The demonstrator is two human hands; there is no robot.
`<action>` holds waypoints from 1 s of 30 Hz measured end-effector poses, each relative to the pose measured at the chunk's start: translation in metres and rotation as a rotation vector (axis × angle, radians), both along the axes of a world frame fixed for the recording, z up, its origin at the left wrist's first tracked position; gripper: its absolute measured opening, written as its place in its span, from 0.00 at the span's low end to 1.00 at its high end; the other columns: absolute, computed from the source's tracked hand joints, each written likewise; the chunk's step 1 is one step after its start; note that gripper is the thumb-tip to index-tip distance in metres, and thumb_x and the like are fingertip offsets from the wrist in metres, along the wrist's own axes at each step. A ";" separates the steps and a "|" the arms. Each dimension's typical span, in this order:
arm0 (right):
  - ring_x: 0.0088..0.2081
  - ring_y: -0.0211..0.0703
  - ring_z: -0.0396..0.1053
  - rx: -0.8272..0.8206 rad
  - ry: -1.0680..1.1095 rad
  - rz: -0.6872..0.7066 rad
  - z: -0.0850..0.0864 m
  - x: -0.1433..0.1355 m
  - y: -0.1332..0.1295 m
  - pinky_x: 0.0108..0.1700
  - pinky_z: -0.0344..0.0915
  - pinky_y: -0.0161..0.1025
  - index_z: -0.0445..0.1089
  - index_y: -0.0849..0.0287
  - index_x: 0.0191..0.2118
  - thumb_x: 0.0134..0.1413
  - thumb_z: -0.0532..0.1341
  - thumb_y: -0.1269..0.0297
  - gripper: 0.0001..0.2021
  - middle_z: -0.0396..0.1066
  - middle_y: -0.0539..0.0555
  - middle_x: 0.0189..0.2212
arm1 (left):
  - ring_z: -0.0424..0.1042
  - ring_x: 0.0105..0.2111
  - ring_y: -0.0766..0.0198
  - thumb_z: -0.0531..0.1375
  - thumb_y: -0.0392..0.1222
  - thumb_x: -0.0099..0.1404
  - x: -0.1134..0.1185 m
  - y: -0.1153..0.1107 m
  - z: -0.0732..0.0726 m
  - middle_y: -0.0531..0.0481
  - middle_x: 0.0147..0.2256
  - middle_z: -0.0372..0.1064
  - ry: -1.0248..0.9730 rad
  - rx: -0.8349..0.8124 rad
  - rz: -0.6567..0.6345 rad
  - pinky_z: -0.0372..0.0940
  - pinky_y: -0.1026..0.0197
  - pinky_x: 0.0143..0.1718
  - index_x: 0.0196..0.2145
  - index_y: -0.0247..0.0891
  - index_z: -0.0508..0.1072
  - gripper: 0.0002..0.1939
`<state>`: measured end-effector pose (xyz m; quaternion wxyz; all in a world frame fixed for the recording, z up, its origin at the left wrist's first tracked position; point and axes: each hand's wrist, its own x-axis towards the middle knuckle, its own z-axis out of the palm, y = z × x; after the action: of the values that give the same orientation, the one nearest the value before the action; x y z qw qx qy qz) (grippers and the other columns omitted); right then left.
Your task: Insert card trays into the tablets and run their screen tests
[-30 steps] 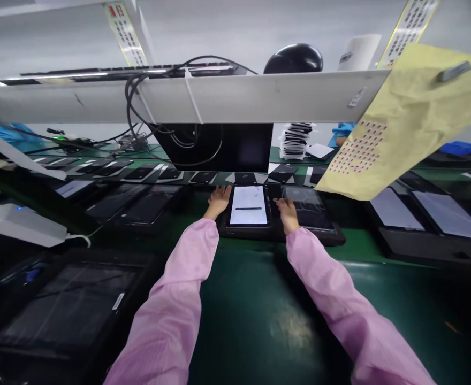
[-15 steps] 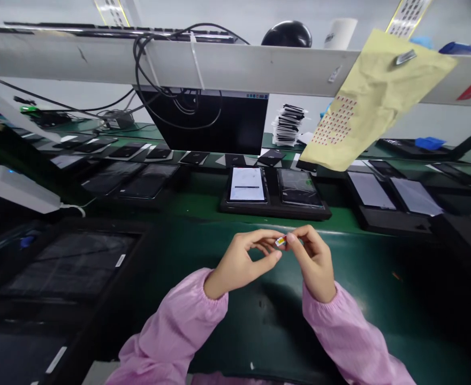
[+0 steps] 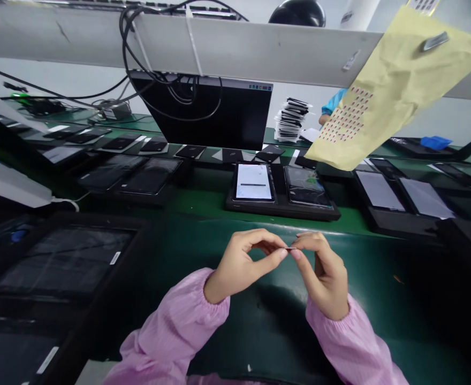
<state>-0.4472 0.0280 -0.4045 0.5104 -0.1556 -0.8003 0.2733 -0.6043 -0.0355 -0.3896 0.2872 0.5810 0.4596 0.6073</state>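
Observation:
Between the fingertips of both hands is a small thin card [image 3: 290, 248], seen nearly edge-on, so its faces do not show. My left hand [image 3: 248, 260] pinches its left end with thumb and index finger. From the other side, my right hand [image 3: 324, 271] holds the right end between thumb and forefinger. Both hands are above the dark green mat [image 3: 235, 331]. Just beyond them a black tray [image 3: 279, 208] carries two tablets: the left tablet [image 3: 253, 181] has a lit white screen, while the right tablet [image 3: 306, 186] has a dark one.
More tablets lie in black trays at left [image 3: 75, 256] and right [image 3: 400, 222]. A yellow sheet [image 3: 404, 80] hangs from the grey shelf beam [image 3: 291, 51]. Behind are a dark monitor [image 3: 211, 112], looped cables [image 3: 125, 48] and a stack of thin pieces [image 3: 290, 120]. A blue sleeve [image 3: 334, 100] shows beyond.
The card has turned from showing its white and yellow face to edge-on. My left thumb has closed onto it, and my right hand has shifted slightly right and down. The view has tilted downward.

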 end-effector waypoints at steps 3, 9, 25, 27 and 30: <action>0.35 0.38 0.67 0.138 0.011 -0.002 0.003 -0.002 -0.001 0.47 0.65 0.44 0.66 0.58 0.41 0.56 0.58 0.80 0.10 0.69 0.50 0.31 | 0.73 0.27 0.71 0.64 0.33 0.61 -0.002 0.000 0.001 0.51 0.28 0.75 0.112 0.152 0.030 0.70 0.71 0.32 0.31 0.34 0.76 0.01; 0.36 0.40 0.69 0.308 -0.026 -0.001 0.005 0.001 0.002 0.48 0.67 0.47 0.67 0.60 0.43 0.53 0.59 0.81 0.13 0.71 0.52 0.33 | 0.73 0.30 0.67 0.61 0.32 0.65 -0.003 -0.001 -0.003 0.49 0.30 0.76 0.366 0.434 0.126 0.71 0.64 0.36 0.35 0.35 0.73 0.01; 0.40 0.41 0.69 0.339 -0.081 0.022 -0.005 -0.017 0.022 0.45 0.66 0.40 0.67 0.61 0.40 0.55 0.59 0.81 0.10 0.69 0.55 0.36 | 0.76 0.41 0.64 0.65 0.39 0.61 -0.039 0.013 -0.004 0.47 0.41 0.78 0.218 0.012 -0.103 0.71 0.62 0.46 0.42 0.36 0.76 0.10; 0.39 0.41 0.69 0.326 -0.092 -0.020 -0.012 -0.022 0.027 0.43 0.65 0.39 0.67 0.60 0.40 0.57 0.59 0.78 0.08 0.70 0.55 0.35 | 0.75 0.47 0.61 0.71 0.39 0.53 -0.075 0.017 -0.008 0.48 0.48 0.75 0.145 -0.226 -0.022 0.69 0.60 0.51 0.51 0.42 0.73 0.27; 0.36 0.40 0.69 0.255 -0.094 -0.129 -0.030 -0.020 0.039 0.40 0.65 0.38 0.67 0.58 0.38 0.59 0.59 0.73 0.04 0.70 0.53 0.33 | 0.69 0.55 0.56 0.70 0.39 0.55 -0.138 0.026 -0.027 0.43 0.55 0.69 0.077 -0.413 0.407 0.62 0.52 0.59 0.54 0.41 0.71 0.28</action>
<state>-0.4672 0.0665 -0.4344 0.5044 -0.1534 -0.8400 0.1282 -0.7418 -0.0095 -0.4168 0.2540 0.4289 0.6909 0.5236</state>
